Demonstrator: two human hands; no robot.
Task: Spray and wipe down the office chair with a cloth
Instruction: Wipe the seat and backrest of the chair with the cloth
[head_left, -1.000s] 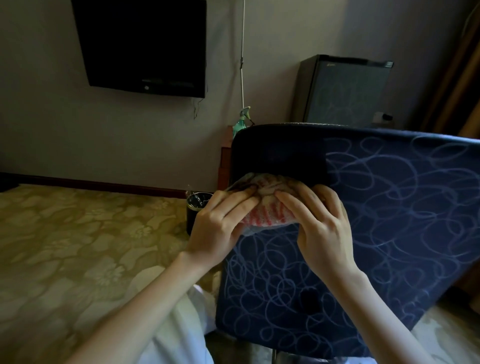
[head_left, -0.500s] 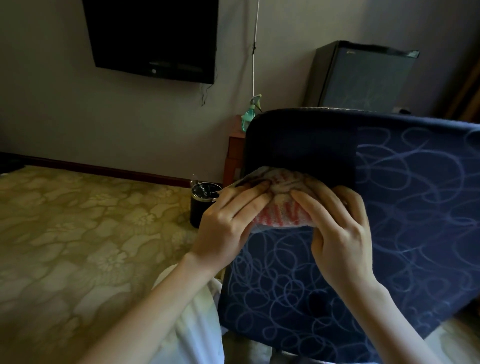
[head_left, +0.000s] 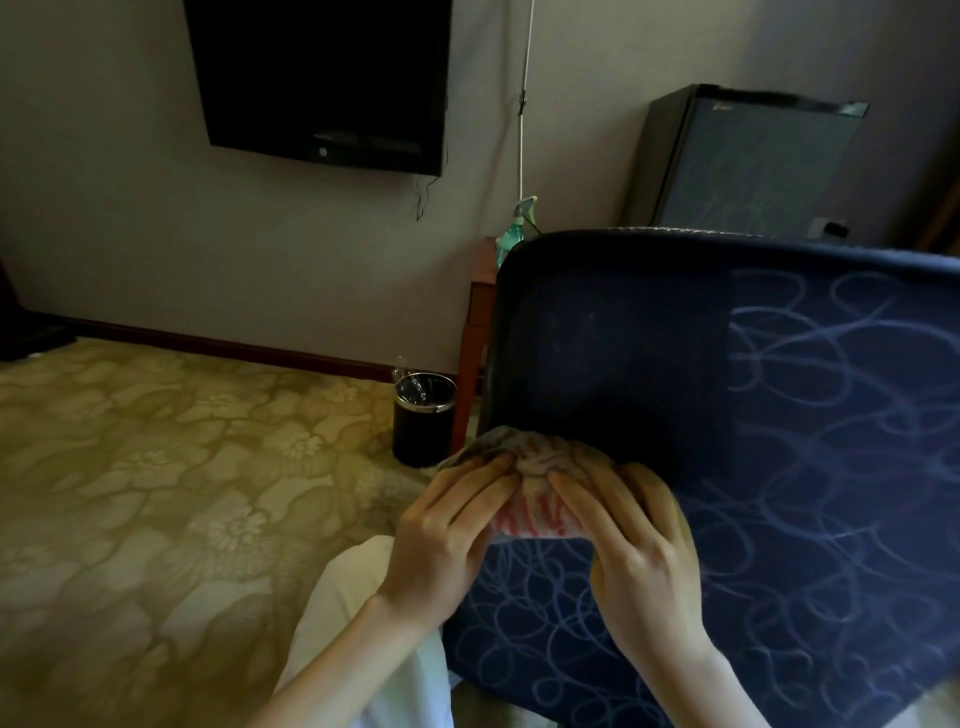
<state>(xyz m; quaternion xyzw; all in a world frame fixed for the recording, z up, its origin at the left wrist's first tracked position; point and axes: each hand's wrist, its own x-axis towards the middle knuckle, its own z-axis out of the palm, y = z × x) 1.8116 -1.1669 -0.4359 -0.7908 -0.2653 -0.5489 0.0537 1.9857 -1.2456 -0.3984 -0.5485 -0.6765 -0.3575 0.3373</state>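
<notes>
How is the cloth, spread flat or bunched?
Bunched: the cloth shows crumpled folds under the left hand and right hand, against the chair back.

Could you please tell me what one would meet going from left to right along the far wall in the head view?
Wall-mounted television → green spray bottle → dark mini fridge.

left hand, right hand, side by side, fingers straight, palms down

The head camera looks forward and down, close over the chair back, facing the wall.
</notes>
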